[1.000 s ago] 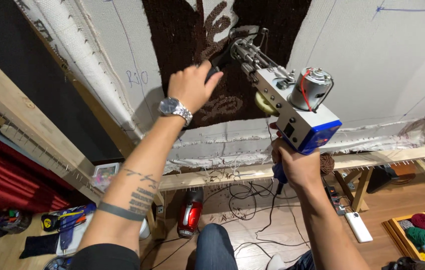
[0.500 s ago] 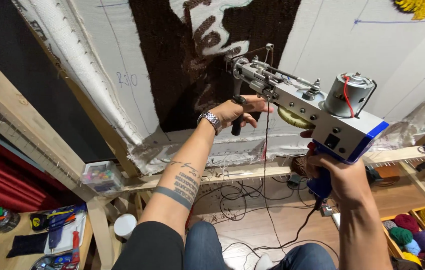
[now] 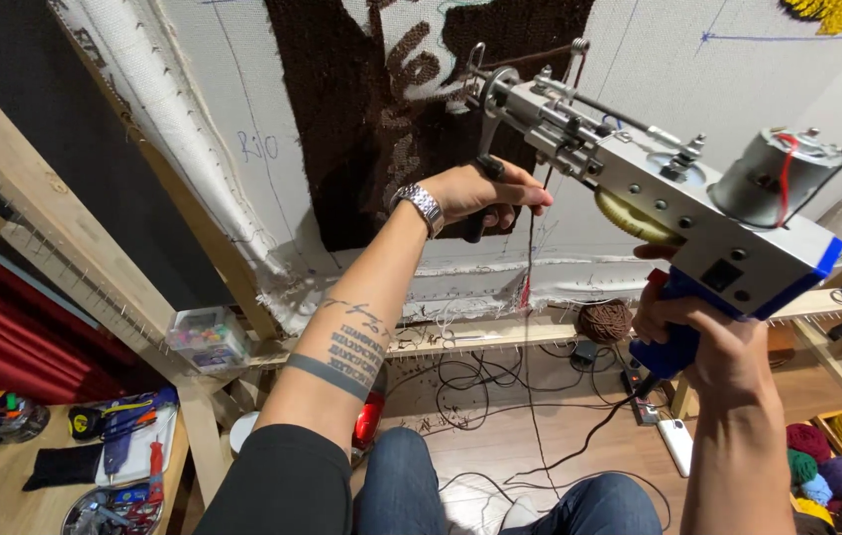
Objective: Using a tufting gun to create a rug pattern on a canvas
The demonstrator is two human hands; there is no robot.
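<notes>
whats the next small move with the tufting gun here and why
Probably press the tufting gun nose squarely into the cloth at the brown patch's edge. The left hand grips the front handle, the right hand the blue grip, and the needle tip already sits at the cloth there.

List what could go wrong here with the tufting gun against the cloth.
The left hand grips the front handle close to the needle end of the tufting gun, so fingers could slip toward the moving parts. The brown yarn hangs loose past that hand and might snag. Cables on the floor lie near the legs and could possibly trip or tug.
</notes>
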